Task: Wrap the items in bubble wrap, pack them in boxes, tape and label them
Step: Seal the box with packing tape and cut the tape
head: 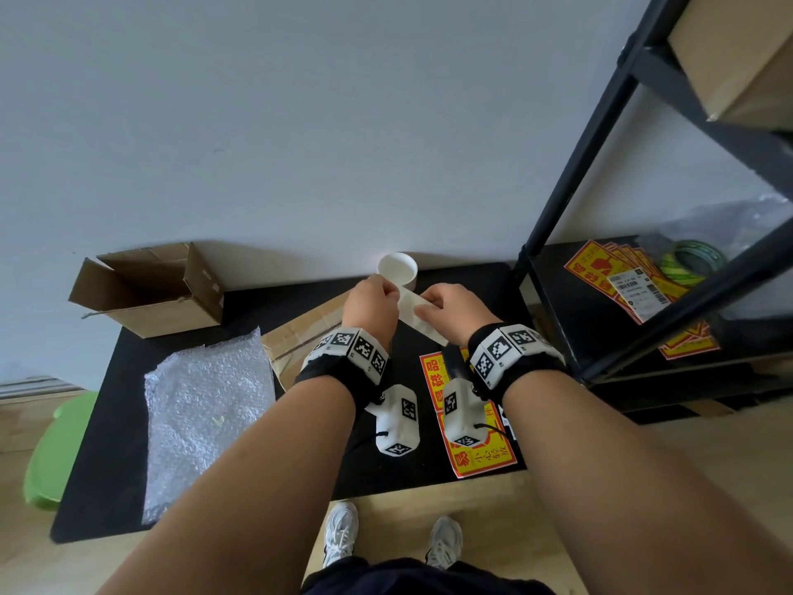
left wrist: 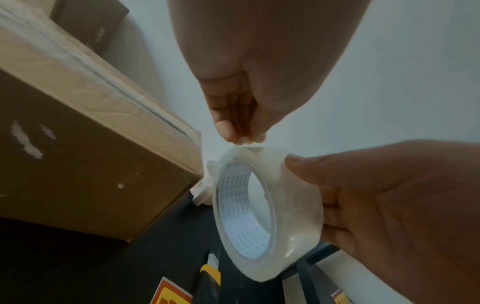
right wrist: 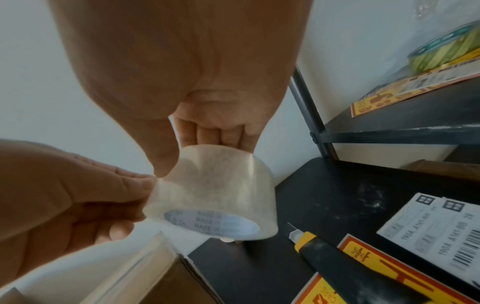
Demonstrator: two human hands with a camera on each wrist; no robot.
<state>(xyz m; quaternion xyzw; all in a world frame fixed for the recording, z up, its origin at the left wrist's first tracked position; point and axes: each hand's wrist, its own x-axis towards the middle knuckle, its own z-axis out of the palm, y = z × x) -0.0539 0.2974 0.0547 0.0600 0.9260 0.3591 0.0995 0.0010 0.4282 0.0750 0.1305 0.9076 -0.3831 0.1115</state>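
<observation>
The roll of clear tape (right wrist: 210, 197) is held up between both hands above the black counter (head: 377, 478), so the taping stage looks to be in hand. The right hand (head: 450, 309) has its grip curled over the roll, thumb pressed on the outer face; the left hand (head: 371, 304) has its grip pinched at the roll's upper edge, where the loose end is apparently being picked at. No free strip can be made out yet.

Just beside the left hand a closed cardboard box (left wrist: 85, 156) is seen, its top seam already glossy with what appears to be tape, so one parcel is judged at least partly sealed. Whether a wrapped item sits inside cannot be told. Further left, against the wall, a second box (head: 150, 289) stands with its flaps open, and a sheet of bubble wrap (head: 206, 423) is lying flat and unused near the counter's front edge: more wrapping and packing seems to be left.

Labelling is not yet done, by the look of it. Red-and-yellow stickers (head: 476, 457) and barcode labels (right wrist: 441, 228) are spread on the counter under the right wrist, with a yellow utility knife (right wrist: 319, 253) lying alongside them, ready for the cut.
</observation>
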